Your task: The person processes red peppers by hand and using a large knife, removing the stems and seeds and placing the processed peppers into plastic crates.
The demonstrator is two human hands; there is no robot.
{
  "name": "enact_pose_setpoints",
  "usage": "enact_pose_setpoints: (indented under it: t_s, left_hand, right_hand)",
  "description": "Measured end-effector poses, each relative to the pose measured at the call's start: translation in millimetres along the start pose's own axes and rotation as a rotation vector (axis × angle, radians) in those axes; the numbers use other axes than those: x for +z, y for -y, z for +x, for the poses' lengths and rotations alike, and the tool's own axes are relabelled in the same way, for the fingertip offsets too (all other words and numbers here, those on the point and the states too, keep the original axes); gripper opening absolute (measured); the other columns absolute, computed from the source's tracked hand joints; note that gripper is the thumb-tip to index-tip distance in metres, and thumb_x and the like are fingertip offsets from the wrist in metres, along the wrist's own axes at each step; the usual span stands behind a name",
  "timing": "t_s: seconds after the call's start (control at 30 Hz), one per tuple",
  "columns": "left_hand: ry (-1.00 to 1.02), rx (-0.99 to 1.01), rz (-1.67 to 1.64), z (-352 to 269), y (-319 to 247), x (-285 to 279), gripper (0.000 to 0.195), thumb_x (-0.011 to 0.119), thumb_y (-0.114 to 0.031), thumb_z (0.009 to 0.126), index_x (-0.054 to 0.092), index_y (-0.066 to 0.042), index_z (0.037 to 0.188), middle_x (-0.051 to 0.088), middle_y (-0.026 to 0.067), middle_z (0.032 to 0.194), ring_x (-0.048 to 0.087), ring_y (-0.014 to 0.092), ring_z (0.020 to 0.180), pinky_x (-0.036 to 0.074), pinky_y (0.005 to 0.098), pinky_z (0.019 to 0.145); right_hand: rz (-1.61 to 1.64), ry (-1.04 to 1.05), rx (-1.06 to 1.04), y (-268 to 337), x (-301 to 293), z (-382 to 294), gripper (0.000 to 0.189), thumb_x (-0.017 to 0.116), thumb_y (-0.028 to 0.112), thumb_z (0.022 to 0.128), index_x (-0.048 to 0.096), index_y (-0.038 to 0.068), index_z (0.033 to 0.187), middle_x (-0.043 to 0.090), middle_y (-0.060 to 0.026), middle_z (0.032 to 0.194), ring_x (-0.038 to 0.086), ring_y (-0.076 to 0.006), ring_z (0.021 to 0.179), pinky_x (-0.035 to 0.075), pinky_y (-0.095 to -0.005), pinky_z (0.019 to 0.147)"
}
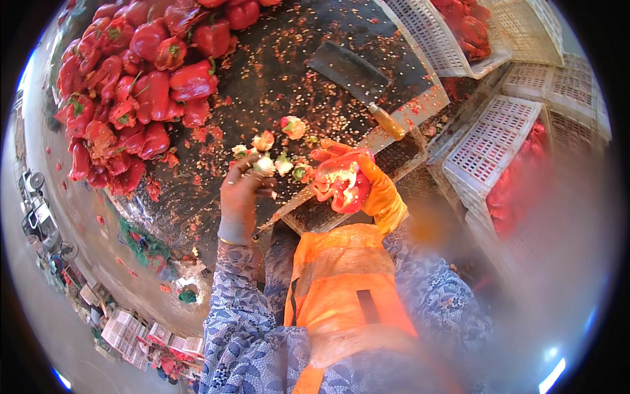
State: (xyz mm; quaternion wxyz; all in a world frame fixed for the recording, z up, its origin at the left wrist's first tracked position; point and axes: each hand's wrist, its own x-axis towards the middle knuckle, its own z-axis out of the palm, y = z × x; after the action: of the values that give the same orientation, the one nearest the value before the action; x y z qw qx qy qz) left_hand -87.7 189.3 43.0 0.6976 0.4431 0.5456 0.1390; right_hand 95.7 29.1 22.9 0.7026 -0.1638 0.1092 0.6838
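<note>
My right hand (386, 189), in an orange rubber glove, grips a red bell pepper (339, 180) whose cut, hollow side faces up at me. Pale seeds cling to the pepper and glove. At the near edge of the dark tabletop (275, 74), my left hand (241, 189) hovers with bent fingers beside a white pepper core (264, 165); motion blur hides whether it touches that core. More cut cores lie close by, among them a red-rimmed one (294, 127) and a green-stemmed one (283, 165). A wide-bladed cleaver (350, 71) rests on the seed-strewn table, its wooden handle towards me.
A large heap of red bell peppers (142, 93) covers the table's left side. To the right stand white plastic crates (492, 143) holding red peppers (517, 182). Green netting (145, 246) lies on the floor at left. A blur smears the lower right.
</note>
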Motion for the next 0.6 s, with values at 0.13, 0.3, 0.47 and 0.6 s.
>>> enact_pose_setpoints:
  t_s: [0.13, 0.3, 0.47, 0.6]
  left_hand:
    - [0.195, 0.180, 0.633, -13, 4, 41, 0.047, 0.075, -0.015, 0.079, 0.061, -0.006, 0.123, 0.070, 0.0128, 0.098, 0.067, 0.014, 0.085, 0.054, 0.0298, 0.074]
    - [0.415, -0.002, 0.183, -38, 10, 106, 0.052, 0.075, -0.013, 0.080, 0.056, -0.005, 0.128, 0.067, 0.0072, 0.102, 0.065, 0.012, 0.092, 0.053, 0.0274, 0.079]
    - [0.532, -0.188, 0.063, -29, 23, 109, 0.041, 0.073, -0.011, 0.081, 0.058, -0.004, 0.120, 0.065, 0.0036, 0.107, 0.063, 0.011, 0.092, 0.052, 0.0273, 0.082]
    - [0.538, -0.338, 0.022, -29, 27, 109, 0.042, 0.076, -0.013, 0.080, 0.059, -0.002, 0.117, 0.065, 0.0050, 0.104, 0.062, 0.010, 0.092, 0.053, 0.0282, 0.079]
  right_hand:
    - [-0.305, -0.156, -0.066, 18, -7, -6, 0.066, 0.061, 0.039, 0.093, 0.039, 0.003, 0.145, 0.049, -0.0122, 0.139, 0.058, -0.0186, 0.109, 0.050, -0.0338, 0.091]
    - [-0.869, -0.172, 0.001, 23, 8, -12, 0.059, 0.060, 0.032, 0.096, 0.040, 0.006, 0.145, 0.048, -0.0066, 0.140, 0.052, -0.0137, 0.116, 0.047, -0.0308, 0.093]
    - [-0.754, -0.326, 0.026, 20, 19, -22, 0.054, 0.060, 0.027, 0.097, 0.042, 0.006, 0.143, 0.047, -0.0062, 0.138, 0.042, -0.0146, 0.127, 0.039, -0.0312, 0.103]
    - [-0.730, -0.334, 0.052, 14, 5, -32, 0.047, 0.055, 0.030, 0.100, 0.044, 0.010, 0.142, 0.048, -0.0031, 0.134, 0.050, -0.0109, 0.116, 0.048, -0.0224, 0.077]
